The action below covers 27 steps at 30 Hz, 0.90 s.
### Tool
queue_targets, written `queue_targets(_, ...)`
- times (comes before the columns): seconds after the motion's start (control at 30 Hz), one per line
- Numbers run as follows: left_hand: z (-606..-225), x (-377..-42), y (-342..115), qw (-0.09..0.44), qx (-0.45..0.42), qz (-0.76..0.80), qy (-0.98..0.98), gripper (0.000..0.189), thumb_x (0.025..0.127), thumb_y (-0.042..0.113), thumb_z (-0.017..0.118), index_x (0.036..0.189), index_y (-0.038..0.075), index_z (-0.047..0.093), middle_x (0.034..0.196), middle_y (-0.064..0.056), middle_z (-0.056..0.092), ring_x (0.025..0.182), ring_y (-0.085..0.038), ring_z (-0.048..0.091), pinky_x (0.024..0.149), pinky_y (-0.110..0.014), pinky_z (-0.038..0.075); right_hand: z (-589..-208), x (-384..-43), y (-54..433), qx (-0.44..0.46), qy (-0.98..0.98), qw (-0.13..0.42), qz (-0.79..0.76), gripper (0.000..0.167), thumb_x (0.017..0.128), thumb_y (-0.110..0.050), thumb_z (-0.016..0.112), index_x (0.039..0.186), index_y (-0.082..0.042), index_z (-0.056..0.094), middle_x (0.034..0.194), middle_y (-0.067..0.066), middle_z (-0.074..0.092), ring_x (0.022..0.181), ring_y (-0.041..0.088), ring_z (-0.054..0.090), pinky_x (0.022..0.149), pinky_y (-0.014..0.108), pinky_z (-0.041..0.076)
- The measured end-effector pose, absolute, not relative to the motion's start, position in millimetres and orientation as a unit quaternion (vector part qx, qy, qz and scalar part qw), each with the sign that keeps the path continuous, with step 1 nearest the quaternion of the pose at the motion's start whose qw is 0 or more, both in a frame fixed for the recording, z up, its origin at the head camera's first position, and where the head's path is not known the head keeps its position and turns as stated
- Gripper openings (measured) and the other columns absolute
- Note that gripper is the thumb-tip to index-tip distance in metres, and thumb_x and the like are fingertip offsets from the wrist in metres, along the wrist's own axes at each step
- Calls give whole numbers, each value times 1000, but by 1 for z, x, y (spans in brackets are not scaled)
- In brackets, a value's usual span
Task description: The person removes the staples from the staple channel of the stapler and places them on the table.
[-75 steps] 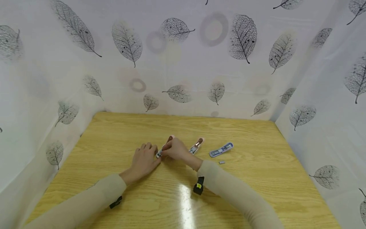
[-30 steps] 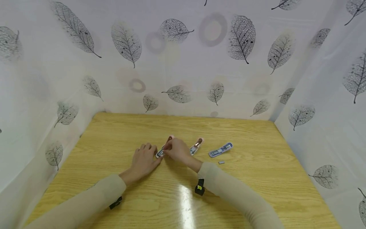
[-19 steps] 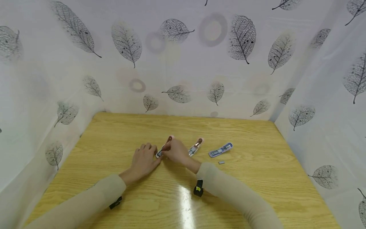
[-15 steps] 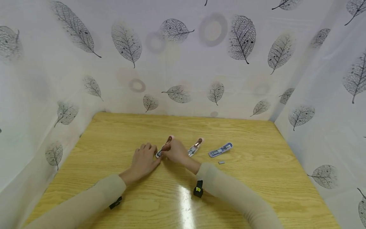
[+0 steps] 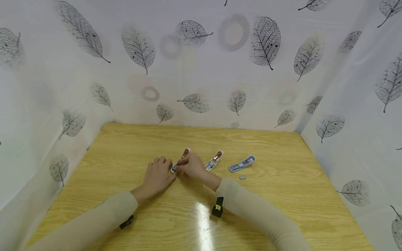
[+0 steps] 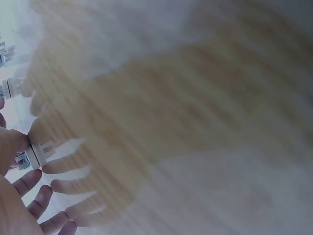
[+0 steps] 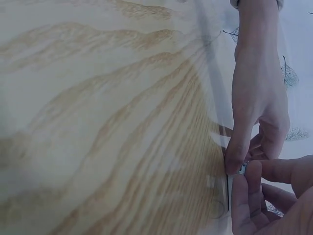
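Note:
A small pink-and-white stapler (image 5: pixel 186 152), unfolded, lies on the wooden table at the middle left, its metal track facing up. My left hand (image 5: pixel 157 176) rests on the table and holds its near end; in the left wrist view, thumb and forefinger pinch the white body of the stapler (image 6: pixel 35 155). From the other side, my right hand (image 5: pixel 193 167) pinches at the stapler's middle with thumb and forefinger. Those fingertips cover part of the track, and I cannot tell whether a small piece is between them. Silvery metal (image 7: pixel 243 169) shows between both hands in the right wrist view.
Just right of my right hand lies a second unfolded pink stapler (image 5: pixel 214 161). Farther right is a blue one (image 5: pixel 242 164), with a small grey metal strip (image 5: pixel 243 177) in front of it. Leaf-printed curtain (image 5: pixel 201 69) encloses the table (image 5: pixel 267 209) behind and at both sides.
My right fingertips have moved slightly right along the stapler and back left, staying at its middle. The left hand keeps its place, and the other staplers and the grey strip lie as before.

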<state>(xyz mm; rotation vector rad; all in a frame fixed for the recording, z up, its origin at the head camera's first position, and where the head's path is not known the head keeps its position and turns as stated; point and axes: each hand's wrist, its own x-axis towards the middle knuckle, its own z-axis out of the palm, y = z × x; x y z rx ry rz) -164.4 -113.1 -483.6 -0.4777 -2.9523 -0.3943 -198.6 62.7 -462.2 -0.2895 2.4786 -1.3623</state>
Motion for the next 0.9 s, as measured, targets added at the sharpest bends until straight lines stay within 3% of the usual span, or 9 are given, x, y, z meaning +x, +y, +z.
queue_targets(0.57, -487, -165, -114, 62, -159, -126, -977, 29, 95, 38, 77, 101, 12, 64, 96, -9, 60, 92, -31, 59, 76, -48, 52, -460, -197, 64, -73, 821, 167, -540, 18, 94, -3, 76, 108, 7, 79, 101, 24, 80, 53, 5, 62, 54, 21, 55)
queue_targets(0.9, -488, -165, -114, 71, -161, -129, -976, 27, 95, 36, 76, 100, 12, 64, 94, -8, 59, 90, -31, 59, 73, -48, 51, -461, -197, 66, -43, 806, 182, -561, 21, 96, -9, 75, 112, 3, 80, 106, 21, 80, 56, 5, 66, 57, 24, 59)
